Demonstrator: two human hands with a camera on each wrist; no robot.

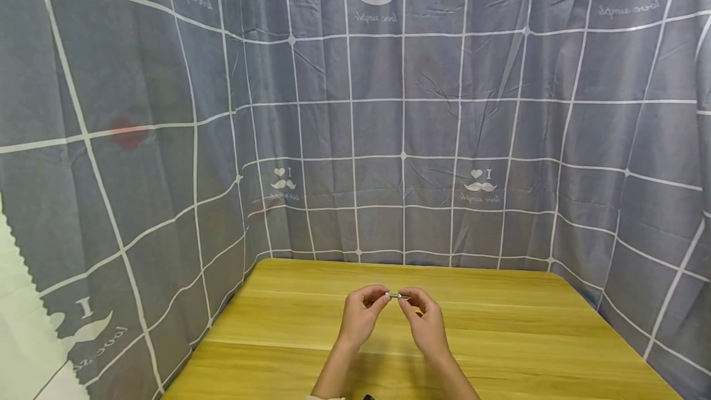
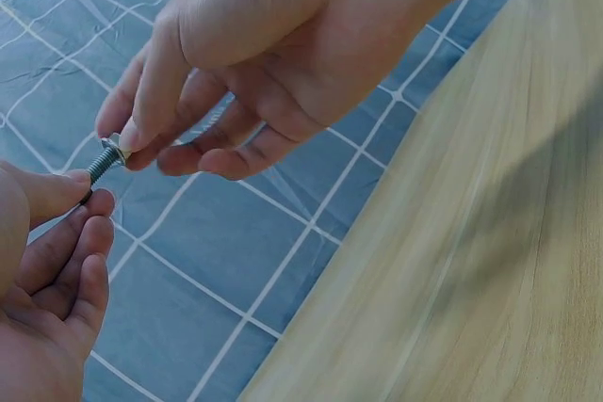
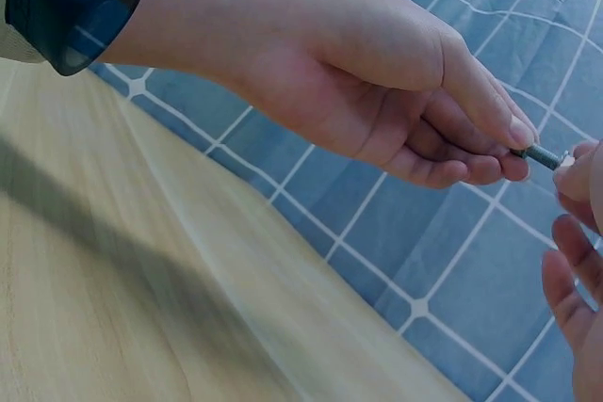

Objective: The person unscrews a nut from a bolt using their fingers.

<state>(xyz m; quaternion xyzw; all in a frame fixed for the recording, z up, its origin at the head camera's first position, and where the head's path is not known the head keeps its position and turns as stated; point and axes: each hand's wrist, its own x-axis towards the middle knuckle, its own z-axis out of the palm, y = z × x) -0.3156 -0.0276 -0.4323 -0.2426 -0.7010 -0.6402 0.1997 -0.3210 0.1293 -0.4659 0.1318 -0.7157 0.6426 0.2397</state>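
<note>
A small metal bolt (image 1: 394,295) lies roughly level between both hands, held up over the table. My left hand (image 1: 358,318) pinches one end of it between thumb and fingertips. At the other end my right hand (image 1: 428,326) pinches it with thumb and forefinger. In the left wrist view the bolt (image 2: 101,166) shows bare thread between the two grips, and a wider collar-like piece sits right at the right fingertips. Seen in the right wrist view, the left hand (image 3: 377,91) has its other fingers loosely curled below the thumb. The fingertips hide both ends of the bolt.
Below the hands is a yellow wood-grain table (image 1: 278,313). Grey curtains (image 1: 433,128) with white grid lines hang behind it and along both sides. A black device (image 3: 80,7) is worn on the left wrist beside a light sleeve. A pale cloth edge (image 1: 28,326) hangs at far left.
</note>
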